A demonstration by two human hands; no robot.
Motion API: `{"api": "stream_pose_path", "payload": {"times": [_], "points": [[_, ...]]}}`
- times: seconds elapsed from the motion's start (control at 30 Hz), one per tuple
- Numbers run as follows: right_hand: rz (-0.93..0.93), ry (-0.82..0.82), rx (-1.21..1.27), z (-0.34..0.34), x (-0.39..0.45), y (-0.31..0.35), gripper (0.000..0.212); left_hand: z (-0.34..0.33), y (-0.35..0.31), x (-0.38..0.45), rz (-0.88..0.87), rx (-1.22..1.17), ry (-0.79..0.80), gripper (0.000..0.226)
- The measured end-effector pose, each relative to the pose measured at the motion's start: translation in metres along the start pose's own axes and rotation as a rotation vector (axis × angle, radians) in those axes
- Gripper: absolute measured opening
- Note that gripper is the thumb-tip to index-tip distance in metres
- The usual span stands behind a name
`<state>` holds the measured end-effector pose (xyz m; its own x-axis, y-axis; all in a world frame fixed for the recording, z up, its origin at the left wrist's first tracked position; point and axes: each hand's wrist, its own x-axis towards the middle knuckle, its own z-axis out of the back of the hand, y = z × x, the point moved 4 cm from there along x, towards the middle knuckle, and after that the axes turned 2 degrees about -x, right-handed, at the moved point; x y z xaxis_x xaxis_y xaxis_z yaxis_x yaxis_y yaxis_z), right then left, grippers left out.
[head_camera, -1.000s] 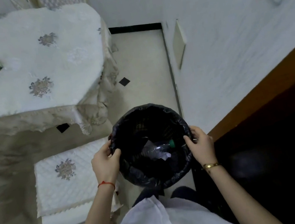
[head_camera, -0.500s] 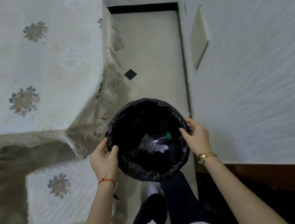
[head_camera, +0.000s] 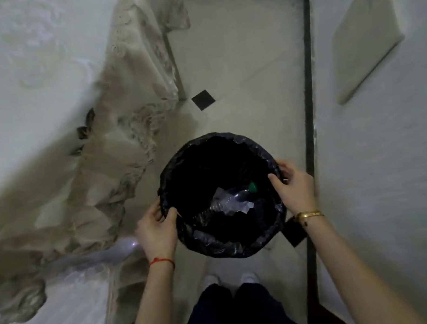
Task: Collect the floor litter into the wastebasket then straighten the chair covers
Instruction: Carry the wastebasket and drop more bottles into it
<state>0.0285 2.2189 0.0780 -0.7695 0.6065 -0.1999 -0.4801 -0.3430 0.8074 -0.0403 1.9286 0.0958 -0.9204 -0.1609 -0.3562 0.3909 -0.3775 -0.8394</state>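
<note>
Gripping the bin (head_camera: 256, 151) by its rim: left hand (head_camera: 155, 229) curled over the left edge, right hand (head_camera: 295, 186) over the right edge. Held above the floor (head_camera: 238, 51) between tablecloth (head_camera: 128, 137) and wall (head_camera: 394, 158), in front of the shoes (head_camera: 248, 277). Inside, on the black liner, a clear bottle (head_camera: 225, 201) with green cap, plus paper (head_camera: 245, 209).

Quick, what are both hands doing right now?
Left hand: grips the wastebasket rim, thumb curled over the edge.
Right hand: grips the opposite rim the same way.

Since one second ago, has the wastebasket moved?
Yes. The wastebasket, held in both hands, has moved forward, away from the tablecloth corner, toward the wall.
</note>
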Motion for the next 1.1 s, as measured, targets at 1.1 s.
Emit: {"api": "stream_pose_path", "payload": {"times": [1.1], "points": [[0.279,0.343,-0.535,-0.328,0.146,-0.38,0.042,-0.149,0.21,0.225,-0.314,-0.101,-0.326,0.032]]}}
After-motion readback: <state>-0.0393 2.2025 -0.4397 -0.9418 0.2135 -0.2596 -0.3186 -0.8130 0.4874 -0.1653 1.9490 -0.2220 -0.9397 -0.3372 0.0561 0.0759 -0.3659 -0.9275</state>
